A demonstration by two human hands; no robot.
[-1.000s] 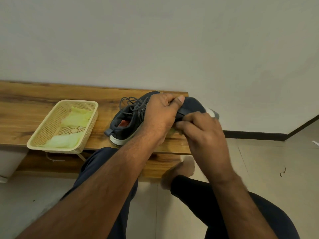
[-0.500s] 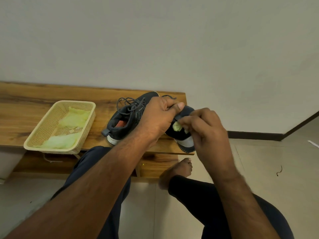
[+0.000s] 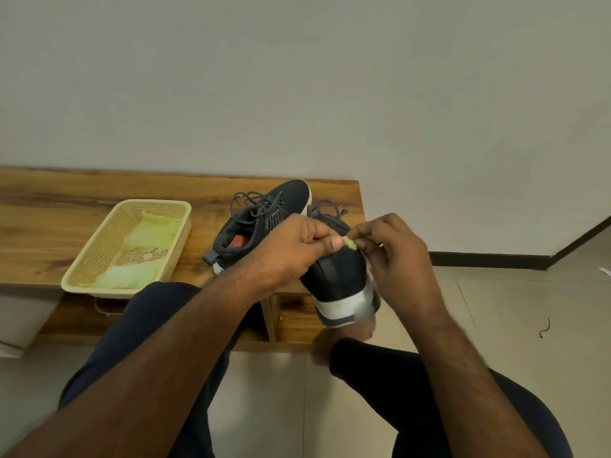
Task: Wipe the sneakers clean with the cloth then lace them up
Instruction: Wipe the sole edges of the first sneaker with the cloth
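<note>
Your held sneaker [image 3: 340, 276] hangs past the right front corner of the wooden surface [image 3: 66, 233], its white heel sole over the open shelf below and just above your bare foot [image 3: 347, 335]; to its right lies open tiled floor [image 3: 529, 342] out to the dark skirting along the wall. The second sneaker [image 3: 264, 219] rests on the surface just behind your left hand [image 3: 291, 252], heel toward you, laces loose, toe close to the back wall edge. Left of it, a little apart, the cream basket [image 3: 99, 256] sits at the front edge with its near corner overhanging slightly; pale green cloths [image 3: 148, 229] lie inside. Your left hand comes in over your left knee, fingers curled around the upper of the held sneaker, thumb pointing right. Your right hand [image 3: 396, 256] reaches in from the right, fingers bent and pinching a small green cloth [image 3: 351, 243] against the sneaker's top, right beside your left thumb. Both forearms converge above your lap.
</note>
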